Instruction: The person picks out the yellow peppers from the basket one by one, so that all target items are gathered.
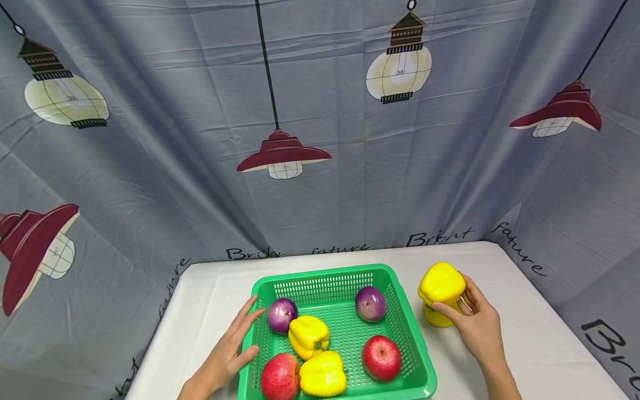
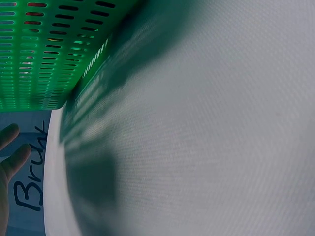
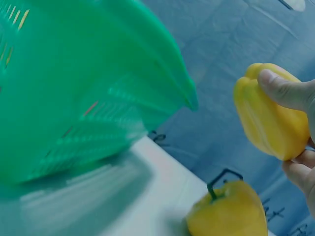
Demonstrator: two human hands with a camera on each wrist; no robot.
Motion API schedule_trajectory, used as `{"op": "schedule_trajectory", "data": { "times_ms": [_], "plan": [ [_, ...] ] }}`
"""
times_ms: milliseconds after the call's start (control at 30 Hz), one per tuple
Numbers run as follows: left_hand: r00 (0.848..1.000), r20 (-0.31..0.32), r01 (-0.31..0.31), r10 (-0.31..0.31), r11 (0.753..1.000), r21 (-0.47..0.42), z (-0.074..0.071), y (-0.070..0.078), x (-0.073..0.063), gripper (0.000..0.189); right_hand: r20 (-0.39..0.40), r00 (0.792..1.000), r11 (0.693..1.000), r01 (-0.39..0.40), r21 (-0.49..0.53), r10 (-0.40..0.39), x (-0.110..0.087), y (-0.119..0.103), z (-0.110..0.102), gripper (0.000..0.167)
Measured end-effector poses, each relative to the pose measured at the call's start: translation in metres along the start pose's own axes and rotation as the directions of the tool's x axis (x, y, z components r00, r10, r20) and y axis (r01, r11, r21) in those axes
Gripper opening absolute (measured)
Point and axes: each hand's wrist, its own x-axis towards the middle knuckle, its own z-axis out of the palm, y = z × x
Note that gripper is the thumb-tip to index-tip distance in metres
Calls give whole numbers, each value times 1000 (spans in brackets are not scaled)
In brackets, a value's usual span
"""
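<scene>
The right hand [image 1: 475,322] pinches a yellow pepper [image 1: 441,282] over a lower pepper [image 3: 229,214], right of the green basket [image 1: 320,274]. In the right wrist view, the pinched one's long way slants steeply down rightward (I can't see its stem). The left hand [image 1: 227,353], fingers spread, is by the basket.

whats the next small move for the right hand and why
Probably carry the held yellow bell pepper left over the green basket: the right hand grips it clear above a second yellow bell pepper on the white table, and the basket holds two similar ones.
</scene>
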Motion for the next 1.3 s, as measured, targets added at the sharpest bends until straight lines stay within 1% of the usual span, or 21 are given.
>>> {"op": "schedule_trajectory", "data": {
  "times_ms": [133, 200, 367, 600, 767, 1000, 1167, 1300],
  "plan": [
    [1000, 3, 2, -2, 1000, 0, -1, 0, 0, 69, -67, 996, 998, -64, 21, 66, -5, 9, -5, 92],
    [1000, 3, -1, 1, 1000, 5, -1, 0, 0, 69, -102, 991, 996, -81, 35, 84, -5, 13, -8, 90],
    [1000, 1, -7, 7, 1000, 22, -2, 0, 1, 69, -178, 976, 991, -122, 52, 129, -4, 28, -18, 87],
    [1000, -3, -18, 18, 1000, 25, -2, 0, 0, 70, -246, 950, 981, -178, 73, 191, -2, 53, -32, 85],
    [1000, -5, -17, 17, 999, 27, -2, 2, -1, 70, -275, 937, 976, -205, 67, 216, -1, 67, -40, 86],
    [1000, 1, -7, 7, 1000, 24, -1, 1, -1, 69, -306, 934, 983, -180, 45, 185, 5, 87, -46, 80],
    [1000, 2, -7, 7, 1000, 16, 0, -1, 0, 70, -309, 930, 980, -178, 93, 199, 16, 101, -50, 79],
    [1000, 2, -9, 9, 1000, 22, 0, -1, 0, 70, -308, 928, 977, -189, 101, 211, 22, 111, -51, 80]
  ]
}}
